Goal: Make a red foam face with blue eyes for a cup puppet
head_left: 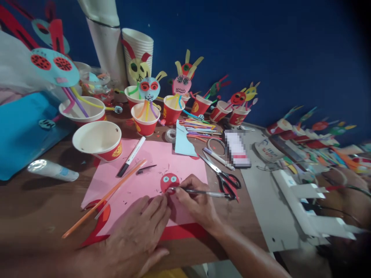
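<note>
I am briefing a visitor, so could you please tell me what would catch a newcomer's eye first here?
At centre, the right hand draws with a pen on a red paper face that lies on pink paper, the left hand beside it. Behind stands a row of red paper-cup puppets against the blue wall.

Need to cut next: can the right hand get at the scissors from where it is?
Probably yes. The scissors lie open on the table just right of the right hand, nothing on top of them. But that hand grips a pen, tip on the red face, so it is occupied.
</note>
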The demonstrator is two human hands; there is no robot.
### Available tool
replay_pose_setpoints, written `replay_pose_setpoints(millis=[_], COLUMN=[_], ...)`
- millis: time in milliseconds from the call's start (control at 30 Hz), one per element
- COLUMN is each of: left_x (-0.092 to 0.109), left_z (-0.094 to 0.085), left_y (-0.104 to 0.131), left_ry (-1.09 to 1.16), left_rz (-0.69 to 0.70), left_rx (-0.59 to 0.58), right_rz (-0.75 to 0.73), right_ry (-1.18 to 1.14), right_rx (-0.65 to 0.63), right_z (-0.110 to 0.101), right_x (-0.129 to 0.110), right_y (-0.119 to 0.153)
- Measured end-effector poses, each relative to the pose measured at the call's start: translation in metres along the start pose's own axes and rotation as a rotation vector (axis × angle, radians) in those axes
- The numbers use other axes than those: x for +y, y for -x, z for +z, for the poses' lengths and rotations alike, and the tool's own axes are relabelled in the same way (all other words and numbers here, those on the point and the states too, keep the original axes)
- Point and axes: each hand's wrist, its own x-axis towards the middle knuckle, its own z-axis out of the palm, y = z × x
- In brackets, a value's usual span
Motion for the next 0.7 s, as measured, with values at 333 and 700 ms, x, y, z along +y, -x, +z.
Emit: replay_pose_setpoints(millis=[333, 700], left_x=[0.0006, 0.0002], left_z=[-0.0060, 0.0017], left_y=[-0.0051, -0.0008], left_ry=[-0.009, 0.017], left_rz=[0.000, -0.022], left_rx=[0.041, 0.007], right_rz=[0.041, 0.009], right_ry=[-0.039, 0.018], right_rx=[-0.031, 0.003], right_z=[-0.0004, -0.0011], right_x=[-0.0015, -0.0018], right_y=[-0.0015, -0.0011])
